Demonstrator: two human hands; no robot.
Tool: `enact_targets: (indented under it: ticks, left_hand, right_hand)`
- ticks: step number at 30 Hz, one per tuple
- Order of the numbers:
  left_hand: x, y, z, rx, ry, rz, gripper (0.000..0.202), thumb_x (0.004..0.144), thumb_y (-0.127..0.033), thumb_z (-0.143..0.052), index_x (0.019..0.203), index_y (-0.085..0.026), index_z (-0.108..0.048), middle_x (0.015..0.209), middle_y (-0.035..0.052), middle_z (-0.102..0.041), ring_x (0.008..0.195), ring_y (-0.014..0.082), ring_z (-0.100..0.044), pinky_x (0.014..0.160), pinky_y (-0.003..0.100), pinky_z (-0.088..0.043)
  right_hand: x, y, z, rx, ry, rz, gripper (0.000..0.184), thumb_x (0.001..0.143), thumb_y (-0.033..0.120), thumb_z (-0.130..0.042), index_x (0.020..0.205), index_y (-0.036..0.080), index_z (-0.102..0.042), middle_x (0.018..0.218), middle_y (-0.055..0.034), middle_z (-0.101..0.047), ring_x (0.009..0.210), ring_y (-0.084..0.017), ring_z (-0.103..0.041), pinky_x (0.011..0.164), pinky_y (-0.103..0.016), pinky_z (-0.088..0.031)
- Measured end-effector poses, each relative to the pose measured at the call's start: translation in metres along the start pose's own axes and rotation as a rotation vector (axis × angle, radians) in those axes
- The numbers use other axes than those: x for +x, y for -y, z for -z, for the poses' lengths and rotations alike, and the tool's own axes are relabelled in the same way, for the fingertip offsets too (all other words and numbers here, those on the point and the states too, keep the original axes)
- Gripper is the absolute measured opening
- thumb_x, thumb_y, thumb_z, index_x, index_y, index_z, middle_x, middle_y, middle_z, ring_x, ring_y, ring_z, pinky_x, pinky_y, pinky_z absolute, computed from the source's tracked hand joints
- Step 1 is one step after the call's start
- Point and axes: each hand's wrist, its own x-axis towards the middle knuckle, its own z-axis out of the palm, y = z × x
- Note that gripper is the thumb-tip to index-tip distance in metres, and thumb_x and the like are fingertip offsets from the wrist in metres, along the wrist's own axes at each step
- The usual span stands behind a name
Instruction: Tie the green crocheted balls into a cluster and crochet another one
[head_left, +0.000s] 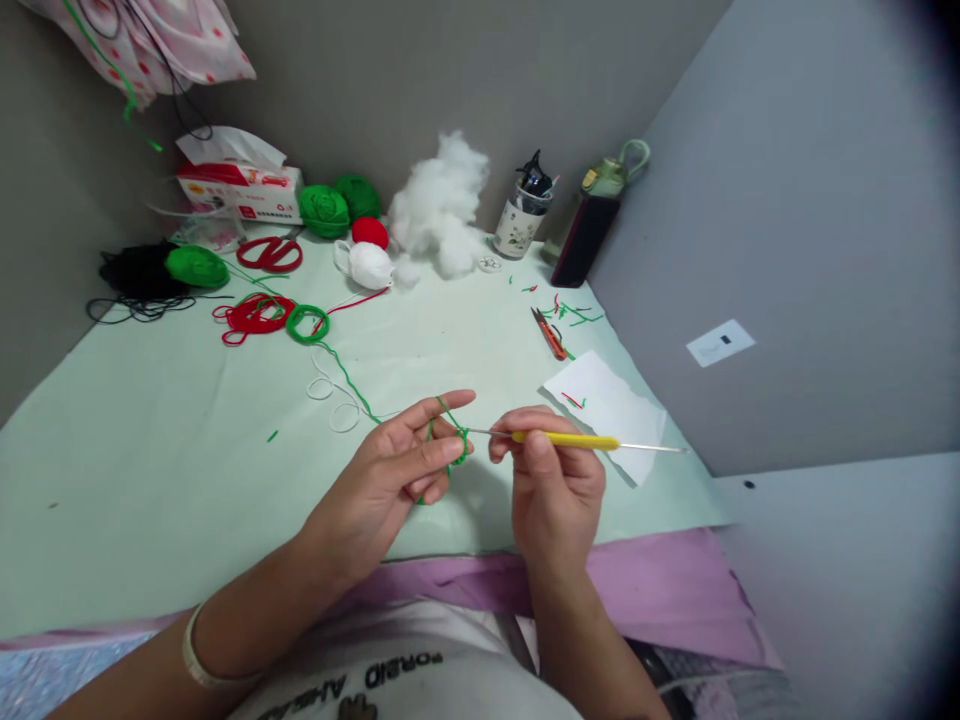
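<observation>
My left hand [401, 455] pinches a small piece of green crochet [459, 455] between thumb and fingers, its index finger stretched out with green yarn [345, 372] looped over it. From there the yarn trails back across the table to a green ring of yarn [307, 323]. In my right hand [555, 470] lies a crochet hook [577, 440] with a yellow handle and metal at both ends. Its left tip meets the green piece at my left fingertips. Part of the crochet is hidden behind the left thumb and fingers.
Red yarn [259, 315], red-handled scissors [270, 254], green yarn balls [325, 210], a white ball [370, 266] and white stuffing [442, 205] lie at the back. Thread snips [549, 334], a paper sheet [600, 405], a pen cup [521, 220] and a dark phone [586, 240] are right.
</observation>
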Motion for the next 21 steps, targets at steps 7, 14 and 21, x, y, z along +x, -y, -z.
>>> enact_targets:
  ticks: [7, 14, 21]
  left_hand:
    - [0.001, 0.003, 0.002, 0.126, -0.012, -0.071, 0.032, 0.083, -0.025, -0.084, 0.115, -0.027, -0.08, 0.081, -0.0022, -0.061, 0.069, 0.0059, -0.054, 0.065, 0.016, -0.045]
    - [-0.001, 0.01, 0.0, 0.202, -0.062, -0.231, 0.043, 0.081, -0.019, -0.085, 0.121, -0.032, -0.075, 0.092, -0.0031, -0.065, 0.083, 0.0084, -0.063, 0.077, 0.018, -0.051]
    - [-0.001, 0.009, -0.001, 0.223, -0.101, -0.394, 0.054, 0.081, -0.014, -0.083, 0.13, -0.033, -0.069, 0.091, -0.0032, -0.065, 0.085, 0.0096, -0.063, 0.078, 0.019, -0.054]
  right_hand:
    - [0.0, 0.003, -0.002, 0.012, 0.076, -0.049, 0.016, 0.1, 0.027, -0.065, 0.097, 0.025, -0.081, 0.09, -0.0033, -0.073, 0.077, -0.014, -0.066, 0.066, -0.027, -0.053]
    - [-0.004, -0.003, -0.004, -0.01, 0.076, -0.067, 0.017, 0.101, 0.028, -0.064, 0.101, 0.028, -0.081, 0.096, -0.0018, -0.076, 0.081, -0.014, -0.065, 0.071, -0.027, -0.052]
    - [-0.004, -0.004, -0.005, 0.061, 0.03, -0.132, 0.015, 0.099, 0.031, -0.067, 0.098, 0.026, -0.081, 0.094, -0.0026, -0.078, 0.074, -0.012, -0.066, 0.068, -0.026, -0.055]
